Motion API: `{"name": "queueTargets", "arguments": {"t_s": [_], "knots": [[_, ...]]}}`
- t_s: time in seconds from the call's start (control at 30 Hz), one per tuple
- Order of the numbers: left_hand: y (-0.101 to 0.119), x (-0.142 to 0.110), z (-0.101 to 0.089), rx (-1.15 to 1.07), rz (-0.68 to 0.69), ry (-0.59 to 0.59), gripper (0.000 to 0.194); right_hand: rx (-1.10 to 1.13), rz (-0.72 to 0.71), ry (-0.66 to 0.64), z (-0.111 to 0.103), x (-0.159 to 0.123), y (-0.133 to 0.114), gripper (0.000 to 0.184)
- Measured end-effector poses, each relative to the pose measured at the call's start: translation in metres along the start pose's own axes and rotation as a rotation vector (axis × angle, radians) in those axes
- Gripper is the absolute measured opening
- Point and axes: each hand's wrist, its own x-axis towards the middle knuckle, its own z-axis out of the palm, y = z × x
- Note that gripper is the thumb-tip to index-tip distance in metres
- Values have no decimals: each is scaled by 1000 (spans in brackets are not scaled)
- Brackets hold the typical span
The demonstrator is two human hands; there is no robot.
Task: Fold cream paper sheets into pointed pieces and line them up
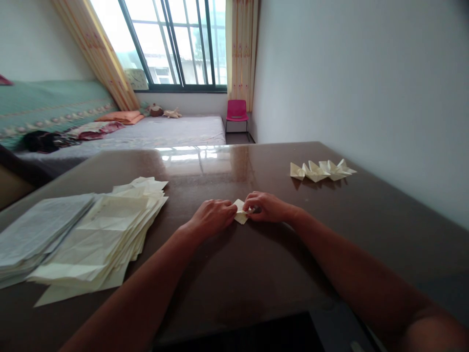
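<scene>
A small piece of folded cream paper (241,216), roughly diamond-shaped, lies on the brown table (227,274) between my hands. My left hand (217,215) has its fingers closed on the paper's left corner. On the opposite side, my right hand (269,206) pinches the right corner between thumb and fingers. Parts of both corners are hidden under the fingertips. Farther back on the right stands a row of several folded cream paper pieces (318,171) with pointed tips.
To the left lie a fanned stack of creased cream sheets (106,220) and a stack of greyish sheets (40,225). A white wall (366,88) runs along the right. Beyond the table are a bed (183,128) and a pink chair (236,111).
</scene>
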Motion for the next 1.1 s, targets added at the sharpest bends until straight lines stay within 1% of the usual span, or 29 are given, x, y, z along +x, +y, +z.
{"name": "queueTargets", "arguments": {"t_s": [0.1,0.2,0.3,0.4,0.47,0.57,0.63,0.77,0.9,1.0,1.1], "knots": [[-3,0,3,-73,-20,28,21,24,0,7,1,0,6,17],[-8,1,8,-197,-89,57,19,100,51,4,2,1,11,19],[-14,4,17,-356,-219,53,21,153,185,13,4,3,12,25],[-18,8,26,-473,-315,57,25,121,306,31,8,7,10,25],[-17,10,29,-489,-354,70,27,79,362,55,12,9,8,21],[-12,13,31,-448,-437,82,25,37,437,107,18,12,5,17],[-8,14,31,-427,-487,85,22,1,447,131,20,13,3,17],[-4,15,31,-390,-482,84,20,-78,409,147,22,14,1,14],[-1,15,31,-287,-461,80,21,-91,390,124,21,13,0,10],[3,14,29,-193,-435,68,23,-120,383,107,20,13,-4,15],[7,13,26,-118,-349,65,20,-214,352,72,17,13,-10,22]]}}
